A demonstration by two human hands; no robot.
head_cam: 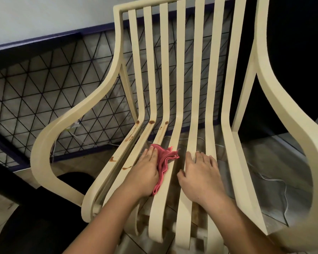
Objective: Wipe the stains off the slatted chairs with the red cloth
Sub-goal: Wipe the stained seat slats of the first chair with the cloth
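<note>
plainly, one cream-coloured slatted chair with curved armrests [197, 74] fills the view, its seven long slats running down the back and bending forward into the seat, with two looping armrests at the sides. one crumpled red cloth [166, 161] lies on the seat, about the third slat from the viewer's left and partly over the gap beside it. the left hand [146, 172] lies flat on top of this cloth, fingers straight and close together, pressing it against the slats with nothing gripped. the right hand [200, 176] rests just beside it on the next two slats, palm down and fingers spread apart, holding nothing; the two hands do not touch. brown stains [151, 122] mark the three leftmost slats: three round blots at the bend of the seat and several streaks and smears further forward, all beyond or to the left of the cloth. behind the chair stands one dark blue wire railing with a triangle pattern [44, 92], and one thin white cable [280, 182] trails over the grey tiled floor [264, 151] beneath.
</note>
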